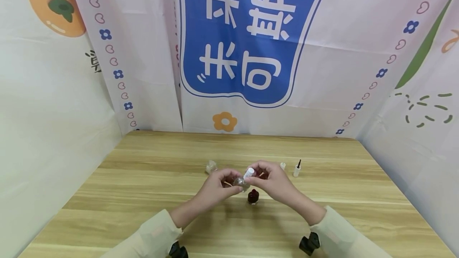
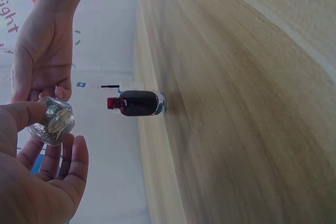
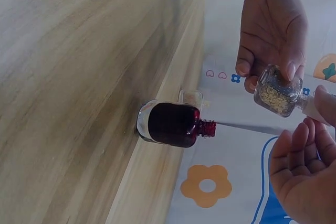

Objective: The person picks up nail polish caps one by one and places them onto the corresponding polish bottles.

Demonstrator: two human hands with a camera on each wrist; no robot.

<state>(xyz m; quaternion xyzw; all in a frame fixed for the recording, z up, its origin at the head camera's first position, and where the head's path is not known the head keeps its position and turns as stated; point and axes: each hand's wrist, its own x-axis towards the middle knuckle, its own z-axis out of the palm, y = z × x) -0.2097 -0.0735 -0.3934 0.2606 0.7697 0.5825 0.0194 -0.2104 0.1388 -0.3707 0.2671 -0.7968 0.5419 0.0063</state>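
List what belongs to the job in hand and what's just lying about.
In the job, seemingly:
bottle of gold flakes, in left hand
white cap, in right hand

Apparently idle:
dark red bottle, standing open
brush cap
small white item
clear container

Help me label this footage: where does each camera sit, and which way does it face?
Head: on the person's head, facing forward and down at the table; left hand, right hand and sleeves show.
Left wrist: on that wrist, facing forward and rightward past the glitter bottle; both hands show.
Right wrist: on that wrist, facing forward and leftward past the same bottle; both hands show.
Shared: both wrist views show the glitter bottle and dark red bottle.
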